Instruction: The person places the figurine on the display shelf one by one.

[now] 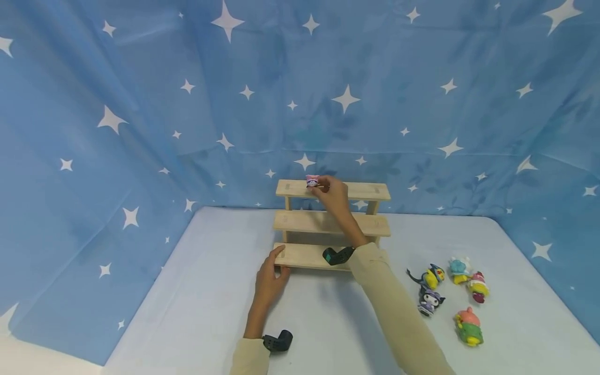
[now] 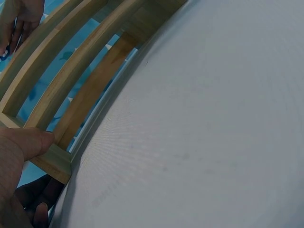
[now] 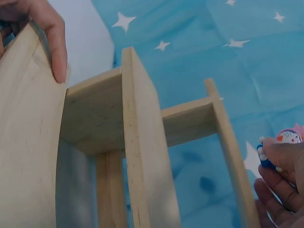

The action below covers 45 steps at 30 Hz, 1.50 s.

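Observation:
A small figurine [image 1: 312, 180] with a pink top and white face is pinched between the thumb and fingers of my right hand [image 1: 334, 197], over the left part of the top shelf. In the right wrist view the figurine [image 3: 289, 137] also shows blue and white on its body, close beside the top board. The three-tier wooden display rack [image 1: 300, 221] stands on the white table. My left hand [image 1: 271, 281] grips the left end of its lowest board; in the left wrist view the thumb [image 2: 35, 142] lies across that end, with other fingers under it.
Several figurines lie on the table at the right: a blue-and-yellow one with a tail [image 1: 433, 276], a purple-and-black one [image 1: 429, 301], a blue-and-white one [image 1: 460, 267], a red-and-yellow one [image 1: 478, 285] and a pink-and-green one [image 1: 469, 326]. A starry blue curtain [image 1: 262, 125] hangs behind the rack.

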Available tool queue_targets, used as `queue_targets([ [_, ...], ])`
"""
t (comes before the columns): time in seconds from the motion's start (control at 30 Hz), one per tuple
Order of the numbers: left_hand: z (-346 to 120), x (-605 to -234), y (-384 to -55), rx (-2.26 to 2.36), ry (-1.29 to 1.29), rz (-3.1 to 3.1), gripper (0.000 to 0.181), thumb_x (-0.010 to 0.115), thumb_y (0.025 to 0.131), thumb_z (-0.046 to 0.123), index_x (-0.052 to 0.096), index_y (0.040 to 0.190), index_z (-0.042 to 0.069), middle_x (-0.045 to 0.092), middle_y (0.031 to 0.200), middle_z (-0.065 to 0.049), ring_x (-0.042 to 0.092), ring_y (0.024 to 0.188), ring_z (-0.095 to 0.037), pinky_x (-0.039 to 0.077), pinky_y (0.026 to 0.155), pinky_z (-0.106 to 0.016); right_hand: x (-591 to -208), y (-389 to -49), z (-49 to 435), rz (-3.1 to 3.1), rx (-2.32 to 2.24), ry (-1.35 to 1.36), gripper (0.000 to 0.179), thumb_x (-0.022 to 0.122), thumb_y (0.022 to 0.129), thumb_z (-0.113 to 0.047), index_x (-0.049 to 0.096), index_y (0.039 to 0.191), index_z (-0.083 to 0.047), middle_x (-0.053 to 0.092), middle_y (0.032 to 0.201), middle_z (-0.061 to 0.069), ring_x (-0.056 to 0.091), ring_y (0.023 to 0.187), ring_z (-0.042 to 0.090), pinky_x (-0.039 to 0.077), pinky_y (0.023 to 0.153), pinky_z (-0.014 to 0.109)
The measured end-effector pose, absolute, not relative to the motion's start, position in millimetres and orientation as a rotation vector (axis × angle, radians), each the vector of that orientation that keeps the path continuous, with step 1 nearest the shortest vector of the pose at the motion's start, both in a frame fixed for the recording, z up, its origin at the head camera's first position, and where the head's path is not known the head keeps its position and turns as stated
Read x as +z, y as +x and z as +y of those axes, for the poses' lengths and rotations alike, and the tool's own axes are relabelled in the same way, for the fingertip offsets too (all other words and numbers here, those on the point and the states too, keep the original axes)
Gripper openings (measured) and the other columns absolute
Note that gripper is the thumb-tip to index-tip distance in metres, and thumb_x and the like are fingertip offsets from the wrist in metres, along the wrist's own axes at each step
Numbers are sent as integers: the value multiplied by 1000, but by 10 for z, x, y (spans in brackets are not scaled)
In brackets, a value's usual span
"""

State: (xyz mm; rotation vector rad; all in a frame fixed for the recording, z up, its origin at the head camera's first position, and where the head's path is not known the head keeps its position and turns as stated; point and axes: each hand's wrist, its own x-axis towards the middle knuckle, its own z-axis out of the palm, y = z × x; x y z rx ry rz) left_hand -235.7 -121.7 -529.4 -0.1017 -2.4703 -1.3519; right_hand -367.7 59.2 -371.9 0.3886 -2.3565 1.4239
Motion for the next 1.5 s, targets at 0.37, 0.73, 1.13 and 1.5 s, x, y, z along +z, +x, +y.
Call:
queue_targets([
  [0.37, -1216, -5300, -2370, -1357, -88, -2476, 58, 64, 87, 8, 49, 141, 19, 54, 142, -16, 50, 132, -37, 42, 106, -55, -3773, -3757, 388, -2444, 1133, 329, 34, 76, 84, -31, 73, 106, -5, 75, 96, 11, 69, 89, 27, 45, 94, 46],
  [0.73, -1213, -5292, -2360, -1374, -92, -2492, 60, 64, 86, 7, 47, 142, 20, 54, 141, -17, 50, 132, -37, 41, 106, -55, -3833, -3762, 285, -2398, 992, 215, 27, 73, 86, -33, 76, 98, -9, 73, 94, 9, 60, 94, 31, 39, 90, 49],
  [1.13, -1232, -5291, -2368, -1339, -90, -2505, 60, 66, 86, 6, 48, 142, 19, 56, 139, -16, 51, 130, -36, 42, 106, -54, -3801, -3728, 312, -2496, 957, 191, 37, 72, 87, -36, 72, 112, -8, 68, 117, 13, 56, 111, 34, 39, 98, 51],
  [1.5, -1232, -5278, -2346, -1367, -90, -2512, 62, 67, 86, 6, 46, 143, 21, 54, 142, -15, 49, 133, -36, 40, 108, -54, -3765, -3731, 292, -2548, 945, 138, 32, 72, 87, -38, 75, 103, -10, 68, 117, 10, 56, 111, 33, 39, 95, 50],
])
